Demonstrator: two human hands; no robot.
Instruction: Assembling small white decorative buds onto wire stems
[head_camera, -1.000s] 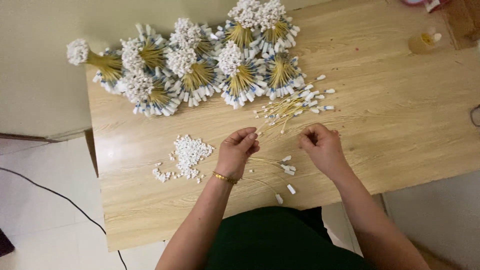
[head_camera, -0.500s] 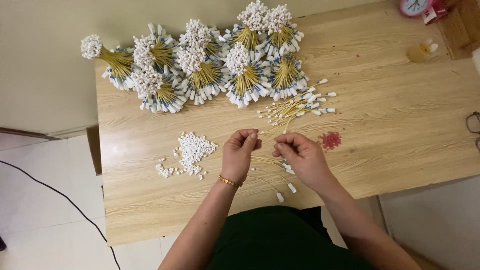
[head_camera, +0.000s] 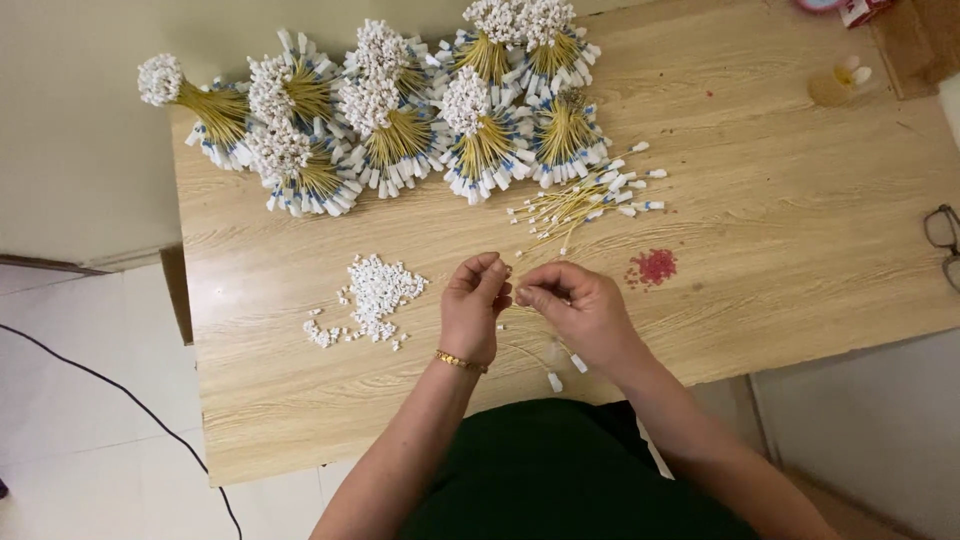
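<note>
- Left hand (head_camera: 475, 305) and right hand (head_camera: 575, 305) are meeting fingertip to fingertip, pinching thin yellow wires (head_camera: 530, 345) — two white-tipped ends showing.
- About nine tied bundles (head_camera: 400, 130) are lying along the worktop (head_camera: 780, 200).

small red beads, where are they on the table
In the head view, the small pile of tiny red beads lies on the pale wooden table, just beyond the right hand and below the loose yellow white-tipped wires.
</note>
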